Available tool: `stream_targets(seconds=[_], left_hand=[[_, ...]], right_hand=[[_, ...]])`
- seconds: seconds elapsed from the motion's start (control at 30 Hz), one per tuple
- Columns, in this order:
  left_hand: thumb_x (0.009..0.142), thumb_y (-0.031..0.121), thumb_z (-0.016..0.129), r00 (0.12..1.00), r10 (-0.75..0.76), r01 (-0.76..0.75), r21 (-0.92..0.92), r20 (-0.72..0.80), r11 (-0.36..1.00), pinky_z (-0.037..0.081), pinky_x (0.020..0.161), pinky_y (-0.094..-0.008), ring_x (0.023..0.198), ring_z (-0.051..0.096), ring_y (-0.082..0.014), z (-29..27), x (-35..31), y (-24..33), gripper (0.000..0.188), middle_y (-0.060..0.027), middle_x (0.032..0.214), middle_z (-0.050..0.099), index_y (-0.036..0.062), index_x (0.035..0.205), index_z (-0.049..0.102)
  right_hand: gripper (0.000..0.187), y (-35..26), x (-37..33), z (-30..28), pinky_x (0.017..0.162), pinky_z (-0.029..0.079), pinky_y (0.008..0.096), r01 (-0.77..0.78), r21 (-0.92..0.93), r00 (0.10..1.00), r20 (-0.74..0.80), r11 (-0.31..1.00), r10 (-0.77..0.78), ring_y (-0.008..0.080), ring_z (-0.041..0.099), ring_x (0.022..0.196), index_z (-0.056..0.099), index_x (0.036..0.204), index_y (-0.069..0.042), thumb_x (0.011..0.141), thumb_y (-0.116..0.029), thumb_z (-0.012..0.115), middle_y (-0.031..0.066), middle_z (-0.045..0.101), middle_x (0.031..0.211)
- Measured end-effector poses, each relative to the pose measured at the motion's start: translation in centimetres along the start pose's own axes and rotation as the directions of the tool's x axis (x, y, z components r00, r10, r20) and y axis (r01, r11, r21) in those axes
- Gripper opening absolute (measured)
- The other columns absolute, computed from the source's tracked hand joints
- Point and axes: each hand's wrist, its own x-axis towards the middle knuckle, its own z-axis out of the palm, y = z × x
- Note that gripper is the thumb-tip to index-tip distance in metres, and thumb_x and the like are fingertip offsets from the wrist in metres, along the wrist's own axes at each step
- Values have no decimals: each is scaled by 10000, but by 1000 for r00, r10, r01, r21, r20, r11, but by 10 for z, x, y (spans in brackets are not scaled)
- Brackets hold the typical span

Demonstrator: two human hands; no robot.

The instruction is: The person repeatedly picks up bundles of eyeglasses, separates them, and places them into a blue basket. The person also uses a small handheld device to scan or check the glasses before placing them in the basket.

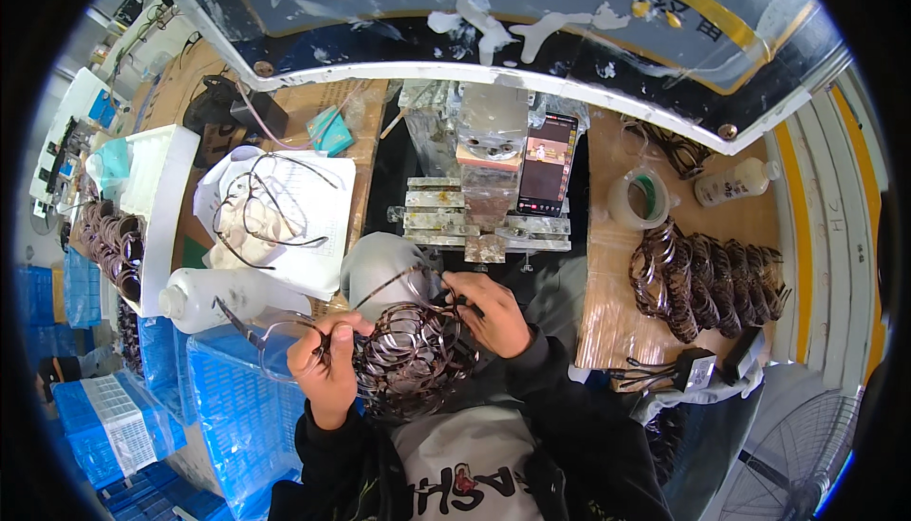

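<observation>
A heap of brown tortoiseshell eyeglass frames (413, 360) rests against my lap, between my two hands. My left hand (327, 364) is closed, thumb and fingers pinching a dark eyeglass frame (249, 333) whose rim and temple stick out to the left. On the other side of the heap, my right hand (492, 314) has its fingers closed on another eyeglass frame (391, 284) at the heap's upper edge. Its thin dark temple and rim arch over toward my left hand. Where each held frame ends among the heap is hard to make out.
A metal machine fixture (489, 208) stands ahead, a phone (546, 165) leaning on it. Rows of frames (707, 279), a tape roll (638, 198) and a bottle (735, 182) occupy the right table. At left are papers (327, 179), a white bottle (213, 298) and blue crates (242, 398).
</observation>
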Motion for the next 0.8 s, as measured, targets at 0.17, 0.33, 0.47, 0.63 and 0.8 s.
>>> stream_targets(seconds=[0.17,0.33,0.47,0.63,0.8], left_hand=[[904,58,511,989,-148,149,68,-25,986,467,667,-233,699,598,-142,-1,7,11,173,-120,794,647,-86,962,587],[905,70,518,987,-137,134,31,88,990,467,618,-227,671,602,-126,0,23,21,159,-103,748,637,-63,962,586],[880,5,526,948,-73,99,-68,311,993,476,593,-236,666,611,-139,9,34,29,108,-107,745,632,-62,942,584],[840,-45,555,906,173,-271,215,387,938,465,605,-229,690,606,-139,43,68,15,105,-117,800,637,-50,928,611],[833,6,587,918,193,-305,305,347,902,436,531,-272,637,597,-215,67,109,-19,136,-107,828,633,12,962,631]], right_hand=[[317,-10,17,-7,713,463,321,164,163,984,41,973,-172,262,568,828,609,1047,-22,733,-27,657,133,560,991],[87,-22,20,-25,707,400,311,157,326,985,-117,932,-125,213,458,843,614,832,-52,840,-135,590,125,434,1030],[171,-19,28,-40,615,409,276,315,425,898,-423,849,-121,174,504,773,525,882,-35,811,-147,633,125,478,1037],[221,-15,52,-56,669,426,295,155,246,700,-711,957,69,157,525,690,481,846,-9,928,-214,486,78,536,754],[139,12,94,-62,585,344,225,259,471,725,-672,843,153,89,419,650,458,875,-43,940,-163,486,23,464,772]])
